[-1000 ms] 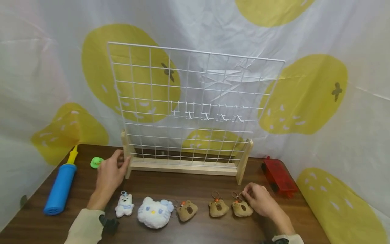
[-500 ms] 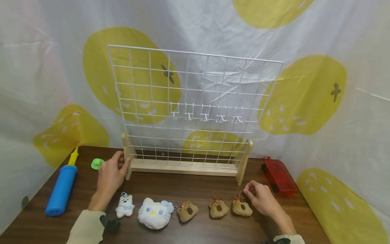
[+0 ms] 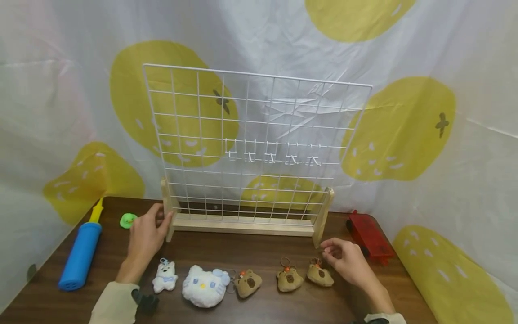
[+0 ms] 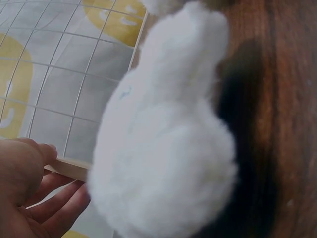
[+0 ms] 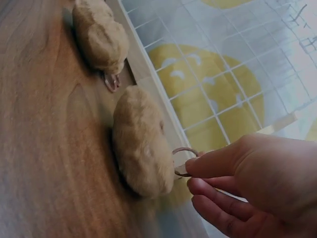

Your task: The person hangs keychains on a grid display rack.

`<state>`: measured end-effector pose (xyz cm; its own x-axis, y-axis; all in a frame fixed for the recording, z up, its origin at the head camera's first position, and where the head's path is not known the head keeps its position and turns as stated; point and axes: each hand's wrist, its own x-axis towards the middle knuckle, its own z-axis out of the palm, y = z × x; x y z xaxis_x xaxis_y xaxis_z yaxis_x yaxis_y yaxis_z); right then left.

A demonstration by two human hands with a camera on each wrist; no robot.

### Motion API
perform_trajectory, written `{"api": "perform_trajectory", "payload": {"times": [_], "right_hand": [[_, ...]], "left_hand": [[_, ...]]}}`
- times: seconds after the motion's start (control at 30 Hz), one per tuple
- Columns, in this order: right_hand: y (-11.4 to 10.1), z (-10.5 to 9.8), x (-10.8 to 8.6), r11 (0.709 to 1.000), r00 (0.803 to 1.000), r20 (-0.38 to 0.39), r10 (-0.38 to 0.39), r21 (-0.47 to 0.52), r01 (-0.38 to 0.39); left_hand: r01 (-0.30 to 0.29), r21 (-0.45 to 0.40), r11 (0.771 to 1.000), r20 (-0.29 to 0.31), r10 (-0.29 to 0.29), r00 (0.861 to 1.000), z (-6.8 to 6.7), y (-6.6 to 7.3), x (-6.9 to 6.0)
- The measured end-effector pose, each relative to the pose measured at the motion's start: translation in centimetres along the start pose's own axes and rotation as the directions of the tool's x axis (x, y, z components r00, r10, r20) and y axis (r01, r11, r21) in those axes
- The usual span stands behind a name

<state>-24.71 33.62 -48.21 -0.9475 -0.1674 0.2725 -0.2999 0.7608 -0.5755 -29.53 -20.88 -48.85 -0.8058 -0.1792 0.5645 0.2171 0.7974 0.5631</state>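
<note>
My left hand (image 3: 146, 238) grips the left wooden upright (image 3: 167, 211) of a white wire grid rack (image 3: 251, 139), thumb in front. In the left wrist view the thumb and fingers (image 4: 64, 210) lie either side of that wood. My right hand (image 3: 346, 258) pinches the metal ring (image 5: 184, 150) of the rightmost brown plush keychain (image 3: 320, 275) between thumb and fingers. A second brown plush keychain (image 3: 289, 280) lies just left of it, and a third (image 3: 248, 283) farther left. Several white hooks (image 3: 270, 156) hang in a row on the grid.
A white plush cat head (image 3: 205, 286) and a small white plush bear (image 3: 164, 276) lie near the left forearm. A blue pump (image 3: 80, 256) and a green toy duck (image 3: 128, 220) are at the left; a red translucent box (image 3: 371, 237) is at the right. A patterned curtain hangs behind.
My right hand has moved slightly up and left with the ring, and the rightmost brown plush keychain has shifted and tilted a little. My left hand stays on the wooden upright.
</note>
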Motion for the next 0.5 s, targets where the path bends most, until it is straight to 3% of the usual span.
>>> {"api": "perform_trajectory", "payload": {"times": [0.23, 0.5], "right_hand": [[-1.2, -0.1, 0.1, 0.992, 0.985, -0.118, -0.127, -0.039, 0.123], [-2.2, -0.5, 0.1, 0.987, 0.977, -0.150, -0.155, 0.015, 0.159]], "left_hand": [[0.001, 0.013, 1.000, -0.002, -0.001, 1.000, -0.3, -0.1, -0.1], [-0.020, 0.003, 1.000, -0.010, 0.020, 1.000, 0.1, -0.1, -0.1]]}}
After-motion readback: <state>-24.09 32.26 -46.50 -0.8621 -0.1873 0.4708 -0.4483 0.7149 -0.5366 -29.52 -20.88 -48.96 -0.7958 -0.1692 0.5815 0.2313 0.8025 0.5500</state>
